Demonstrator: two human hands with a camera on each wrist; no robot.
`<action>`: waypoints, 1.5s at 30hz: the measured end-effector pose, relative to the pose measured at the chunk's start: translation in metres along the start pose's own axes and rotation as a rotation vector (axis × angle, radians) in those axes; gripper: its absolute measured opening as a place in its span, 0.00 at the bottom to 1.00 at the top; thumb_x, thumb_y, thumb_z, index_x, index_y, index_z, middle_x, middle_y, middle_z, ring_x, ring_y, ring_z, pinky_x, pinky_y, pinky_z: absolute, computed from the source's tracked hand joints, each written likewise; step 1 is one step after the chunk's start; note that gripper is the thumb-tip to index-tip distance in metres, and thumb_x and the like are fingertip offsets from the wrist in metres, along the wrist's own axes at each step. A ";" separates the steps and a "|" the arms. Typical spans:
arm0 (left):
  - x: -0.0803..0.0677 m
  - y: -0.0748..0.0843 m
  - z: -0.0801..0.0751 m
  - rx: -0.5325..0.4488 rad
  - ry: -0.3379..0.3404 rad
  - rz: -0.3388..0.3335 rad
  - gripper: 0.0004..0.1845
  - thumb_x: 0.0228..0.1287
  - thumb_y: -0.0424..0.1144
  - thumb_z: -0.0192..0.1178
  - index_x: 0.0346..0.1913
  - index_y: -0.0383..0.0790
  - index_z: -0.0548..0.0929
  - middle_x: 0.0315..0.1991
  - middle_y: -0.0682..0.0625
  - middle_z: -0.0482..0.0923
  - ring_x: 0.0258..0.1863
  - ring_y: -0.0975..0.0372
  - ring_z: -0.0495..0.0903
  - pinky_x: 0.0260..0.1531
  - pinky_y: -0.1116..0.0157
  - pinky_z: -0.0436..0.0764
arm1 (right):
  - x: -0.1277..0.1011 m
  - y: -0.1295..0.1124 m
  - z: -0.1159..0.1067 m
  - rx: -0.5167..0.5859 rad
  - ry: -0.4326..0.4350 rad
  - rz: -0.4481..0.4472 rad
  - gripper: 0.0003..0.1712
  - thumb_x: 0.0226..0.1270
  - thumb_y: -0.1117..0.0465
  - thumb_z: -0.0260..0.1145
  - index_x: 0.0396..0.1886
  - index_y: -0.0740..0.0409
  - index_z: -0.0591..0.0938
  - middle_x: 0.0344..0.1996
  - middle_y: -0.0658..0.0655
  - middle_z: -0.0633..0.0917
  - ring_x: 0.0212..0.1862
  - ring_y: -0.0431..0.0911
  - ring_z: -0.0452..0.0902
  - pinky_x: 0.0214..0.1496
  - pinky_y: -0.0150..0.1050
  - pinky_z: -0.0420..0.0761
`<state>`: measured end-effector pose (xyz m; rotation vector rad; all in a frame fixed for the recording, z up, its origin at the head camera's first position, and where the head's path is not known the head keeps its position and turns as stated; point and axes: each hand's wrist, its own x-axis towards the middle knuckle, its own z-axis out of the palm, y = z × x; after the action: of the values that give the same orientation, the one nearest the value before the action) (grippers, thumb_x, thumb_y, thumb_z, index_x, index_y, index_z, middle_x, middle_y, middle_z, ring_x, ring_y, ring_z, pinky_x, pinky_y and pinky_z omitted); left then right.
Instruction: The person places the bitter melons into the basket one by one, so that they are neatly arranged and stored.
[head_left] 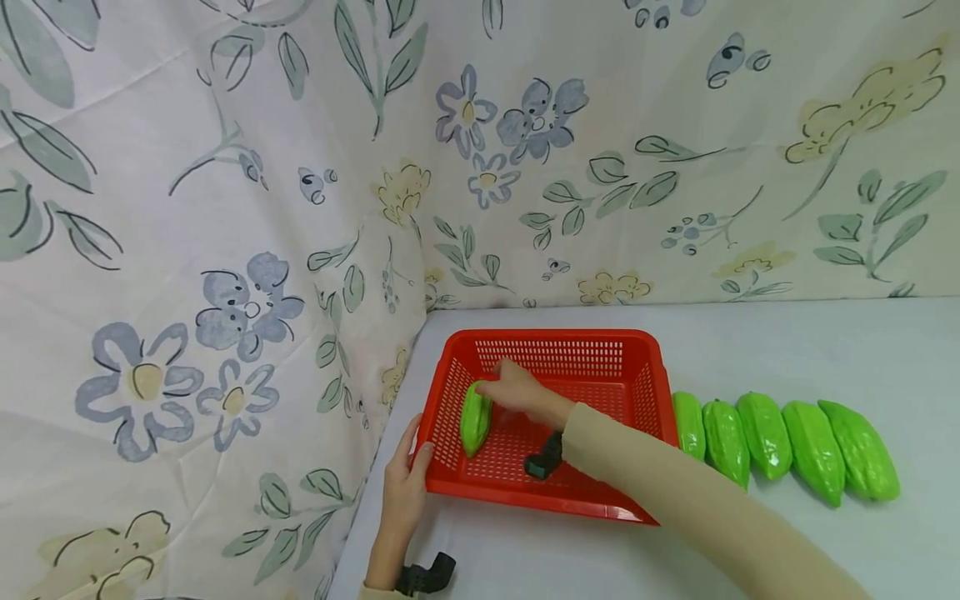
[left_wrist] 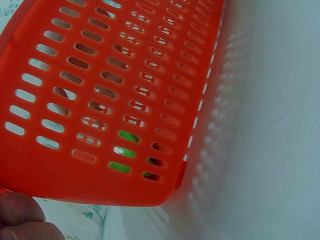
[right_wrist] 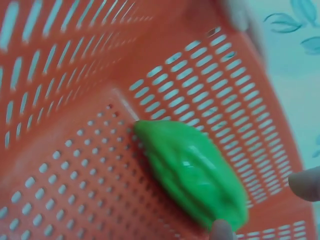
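A red plastic basket (head_left: 540, 502) with slotted sides stands on the table. Its front left corner is held by my left hand (head_left: 403, 483), thumb over the rim and fingers along the outer left side. Inside, a glossy green ridged fruit (head_left: 476, 421), like a star fruit, lies along the left wall. My right hand (head_left: 521, 392) reaches into the basket at the fruit's far end. In the right wrist view the thumb (right_wrist: 222, 231) meets the end of the green fruit (right_wrist: 192, 170), while a finger (right_wrist: 306, 184) stands apart from it.
Several more green ridged fruits (head_left: 765, 435) lie in a row on the white table (head_left: 915, 358), right of the basket. A floral cloth (head_left: 555, 233) hangs behind and along the left side. My right sleeve (head_left: 675, 483) crosses the basket's front right rim.
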<state>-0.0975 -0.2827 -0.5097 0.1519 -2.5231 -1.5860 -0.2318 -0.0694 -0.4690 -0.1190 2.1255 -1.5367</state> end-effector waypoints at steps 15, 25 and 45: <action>0.001 0.001 0.005 -0.017 0.026 -0.006 0.28 0.82 0.41 0.52 0.80 0.47 0.65 0.69 0.37 0.76 0.36 0.55 0.89 0.36 0.70 0.88 | -0.043 -0.045 -0.031 0.055 -0.075 -0.092 0.37 0.74 0.48 0.68 0.75 0.60 0.68 0.62 0.61 0.79 0.59 0.60 0.80 0.46 0.46 0.90; -0.003 -0.001 0.004 -0.014 0.028 -0.017 0.28 0.81 0.41 0.53 0.80 0.46 0.66 0.70 0.37 0.76 0.36 0.54 0.89 0.36 0.70 0.88 | -0.056 -0.034 -0.041 0.025 -0.072 -0.091 0.34 0.73 0.51 0.68 0.73 0.59 0.71 0.55 0.59 0.83 0.47 0.50 0.82 0.41 0.44 0.89; 0.000 0.007 0.002 0.003 0.034 -0.022 0.28 0.81 0.41 0.53 0.80 0.47 0.66 0.71 0.37 0.74 0.36 0.54 0.89 0.35 0.71 0.88 | -0.094 -0.017 -0.103 -0.016 0.014 -0.093 0.34 0.73 0.47 0.68 0.71 0.56 0.71 0.51 0.59 0.84 0.43 0.49 0.87 0.49 0.47 0.90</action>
<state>-0.0974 -0.2776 -0.5042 0.2062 -2.5072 -1.5735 -0.2001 0.0471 -0.3973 -0.2158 2.1712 -1.5774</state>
